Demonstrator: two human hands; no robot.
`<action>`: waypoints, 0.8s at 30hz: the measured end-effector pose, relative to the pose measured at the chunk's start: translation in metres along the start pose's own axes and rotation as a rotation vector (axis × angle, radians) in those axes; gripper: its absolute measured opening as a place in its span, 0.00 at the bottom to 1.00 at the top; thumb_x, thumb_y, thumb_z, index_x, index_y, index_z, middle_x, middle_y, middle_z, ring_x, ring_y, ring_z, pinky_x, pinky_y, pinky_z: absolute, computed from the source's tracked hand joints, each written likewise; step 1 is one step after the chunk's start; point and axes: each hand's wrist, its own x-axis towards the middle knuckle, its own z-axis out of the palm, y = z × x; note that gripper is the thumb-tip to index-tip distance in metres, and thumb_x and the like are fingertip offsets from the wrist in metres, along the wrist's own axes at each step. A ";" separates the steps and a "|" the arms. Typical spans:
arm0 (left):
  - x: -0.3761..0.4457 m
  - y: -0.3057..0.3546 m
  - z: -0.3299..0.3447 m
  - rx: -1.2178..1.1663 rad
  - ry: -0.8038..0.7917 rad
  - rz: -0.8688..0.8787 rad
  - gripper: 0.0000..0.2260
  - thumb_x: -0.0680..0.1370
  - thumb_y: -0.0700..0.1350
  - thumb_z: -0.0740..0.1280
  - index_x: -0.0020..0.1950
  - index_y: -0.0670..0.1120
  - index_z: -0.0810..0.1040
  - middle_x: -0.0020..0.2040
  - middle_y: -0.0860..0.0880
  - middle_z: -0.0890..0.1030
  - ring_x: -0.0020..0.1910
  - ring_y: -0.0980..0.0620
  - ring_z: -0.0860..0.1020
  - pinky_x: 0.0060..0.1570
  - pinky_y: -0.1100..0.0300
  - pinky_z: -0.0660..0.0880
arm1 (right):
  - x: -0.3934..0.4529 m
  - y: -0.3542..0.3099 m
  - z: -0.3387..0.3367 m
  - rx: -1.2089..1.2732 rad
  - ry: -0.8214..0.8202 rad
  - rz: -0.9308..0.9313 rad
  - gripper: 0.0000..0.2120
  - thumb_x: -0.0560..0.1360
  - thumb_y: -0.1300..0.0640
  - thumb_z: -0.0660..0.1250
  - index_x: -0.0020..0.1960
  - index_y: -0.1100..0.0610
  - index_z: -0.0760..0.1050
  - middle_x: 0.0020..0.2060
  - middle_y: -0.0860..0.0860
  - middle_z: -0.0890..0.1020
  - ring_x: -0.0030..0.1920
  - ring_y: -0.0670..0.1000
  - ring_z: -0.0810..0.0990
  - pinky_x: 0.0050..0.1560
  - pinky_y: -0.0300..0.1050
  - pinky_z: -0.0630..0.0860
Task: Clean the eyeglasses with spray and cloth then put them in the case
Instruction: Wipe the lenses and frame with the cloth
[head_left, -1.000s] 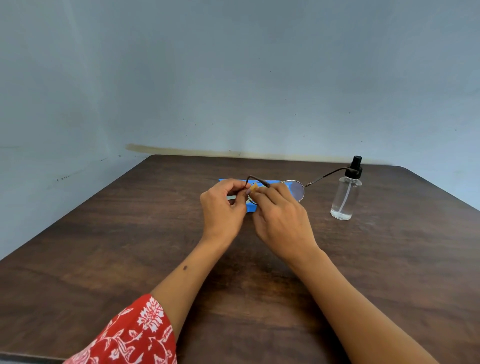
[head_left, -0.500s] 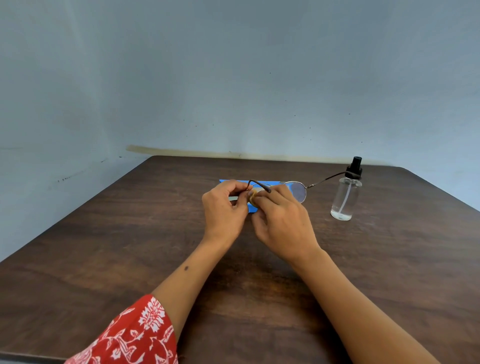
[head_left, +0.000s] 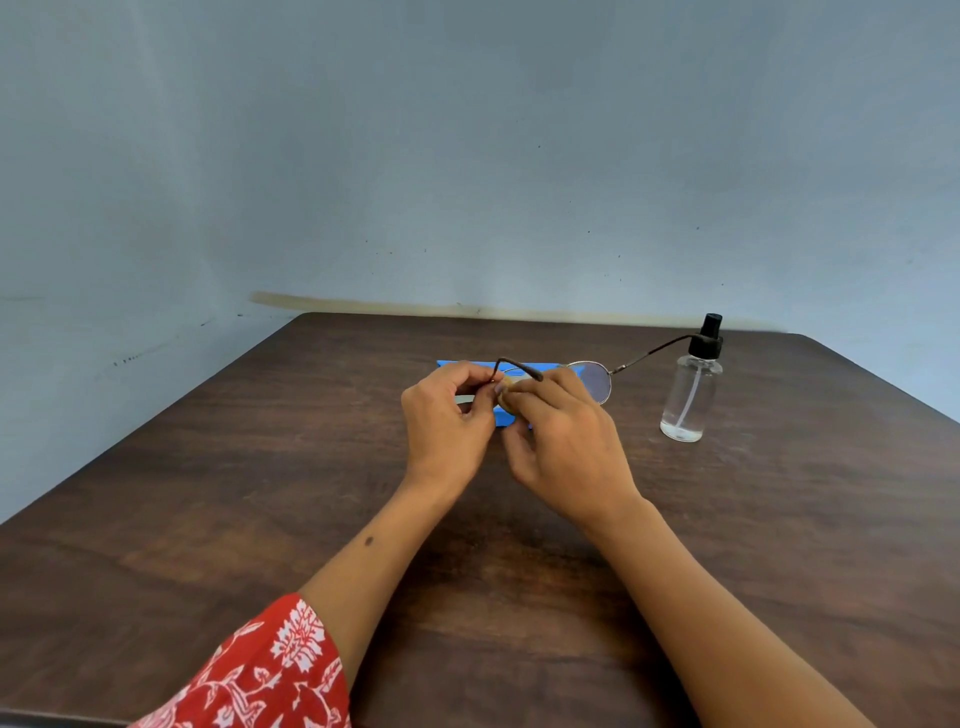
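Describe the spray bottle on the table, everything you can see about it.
The spray bottle is small, with a clear, plastic-looking cylindrical body and a black pump top with a narrow nozzle cap. A thin dip tube runs slantwise down inside it, and only a shallow layer of clear liquid shows at the bottom. It stands upright on the dark wooden table, toward the far right side, right of both hands, and neither hand touches it. One temple arm of the eyeglasses reaches toward its black collar; whether they touch is unclear.
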 end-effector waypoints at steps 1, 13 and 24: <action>0.000 0.001 0.000 0.004 -0.005 0.007 0.07 0.71 0.32 0.70 0.42 0.42 0.83 0.35 0.57 0.79 0.37 0.69 0.77 0.36 0.71 0.75 | 0.001 0.002 0.000 -0.030 0.007 0.015 0.14 0.68 0.61 0.57 0.43 0.62 0.81 0.39 0.52 0.83 0.45 0.52 0.74 0.43 0.41 0.70; 0.000 -0.001 0.002 -0.029 0.036 -0.020 0.06 0.71 0.33 0.71 0.42 0.43 0.83 0.37 0.53 0.82 0.38 0.67 0.78 0.38 0.74 0.73 | -0.001 -0.004 0.002 -0.032 -0.032 0.039 0.16 0.68 0.61 0.56 0.45 0.62 0.82 0.40 0.53 0.83 0.43 0.55 0.79 0.43 0.43 0.75; -0.002 0.007 0.001 -0.008 -0.010 0.033 0.07 0.71 0.33 0.70 0.43 0.44 0.83 0.36 0.60 0.78 0.40 0.68 0.78 0.38 0.72 0.75 | 0.001 0.010 0.004 -0.216 -0.008 0.064 0.16 0.71 0.64 0.57 0.51 0.66 0.80 0.46 0.58 0.83 0.50 0.58 0.79 0.53 0.46 0.74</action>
